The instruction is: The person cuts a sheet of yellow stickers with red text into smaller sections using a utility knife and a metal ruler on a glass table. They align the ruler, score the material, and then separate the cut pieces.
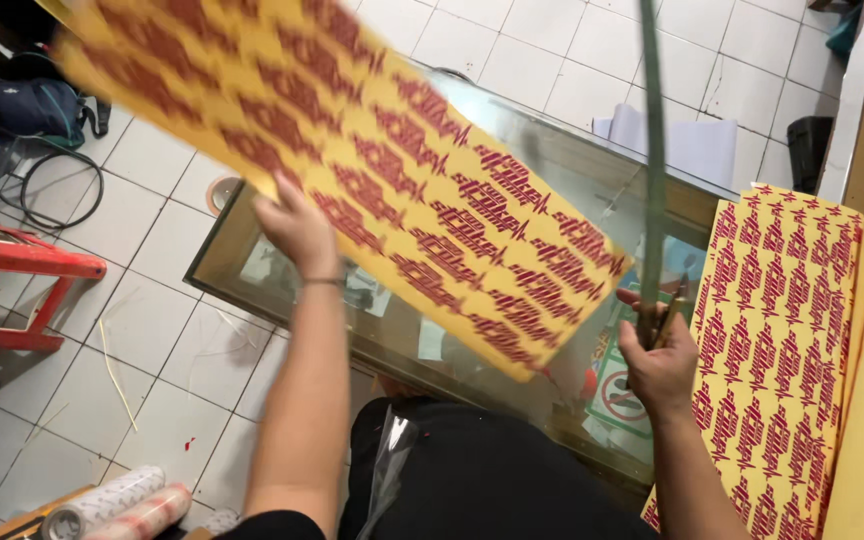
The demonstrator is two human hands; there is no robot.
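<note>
My left hand (295,226) grips the near edge of a long yellow sheet (372,160) printed with rows of red designs, lifted and tilted above a glass-topped counter (572,170). My right hand (660,360) is closed around the lower end of a long thin green ruler (652,150) that stands upright, along with a small brass-coloured tool. To the right lies a stack of matching yellow printed sheets (777,350).
A red plastic stool (22,265) stands at left on the white tiled floor (142,330). Dark bags (32,105) and a coiled cable (62,190) lie at far left. Rolls of film (117,505) rest at bottom left. White paper (692,145) lies on the floor beyond the counter.
</note>
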